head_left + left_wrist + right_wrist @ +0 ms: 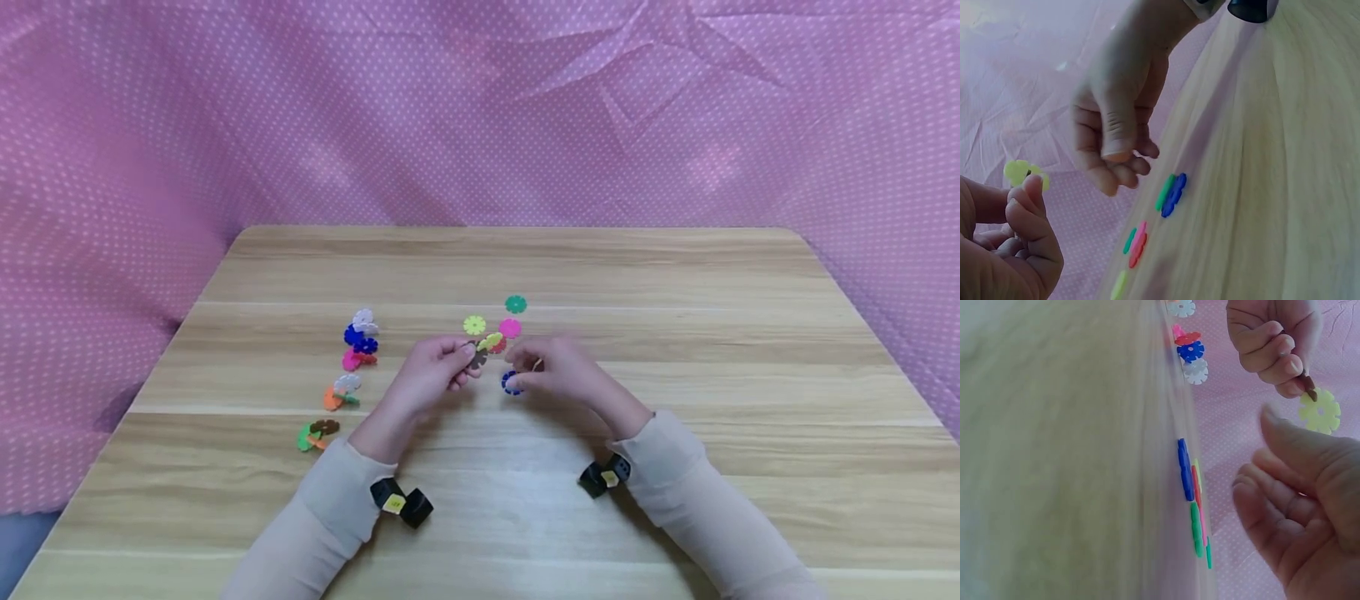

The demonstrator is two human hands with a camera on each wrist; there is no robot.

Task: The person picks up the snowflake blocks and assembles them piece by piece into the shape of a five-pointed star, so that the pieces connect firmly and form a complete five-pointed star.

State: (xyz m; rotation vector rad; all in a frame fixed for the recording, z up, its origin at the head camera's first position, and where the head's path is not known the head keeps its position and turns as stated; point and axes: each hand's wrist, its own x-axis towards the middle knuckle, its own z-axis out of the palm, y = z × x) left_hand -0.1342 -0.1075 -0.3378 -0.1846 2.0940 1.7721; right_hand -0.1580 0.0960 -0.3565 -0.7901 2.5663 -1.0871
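Note:
Between thumb and fingers, my left hand [437, 369] pinches a brown notched plastic disc [478, 359]. A yellow notched disc [1320, 411] is joined to it at an angle and sticks out past the fingertips. Opposite, my right hand [558, 367] hovers with loosely bent fingers and nothing between them, as the right wrist view shows. Below its fingertips lies a dark blue disc [511, 383], partly covered by the hand in the head view. A green disc [1165, 192] lies beside the blue one in the left wrist view.
Beyond the hands lie loose yellow [474, 325], pink [510, 327], red [498, 344] and green [515, 304] discs. Along the left stand several joined pairs, among them white [363, 317], blue [365, 345], orange-and-green [333, 398] and brown-topped [325, 427] ones. A pink dotted cloth [480, 117] hangs behind the table.

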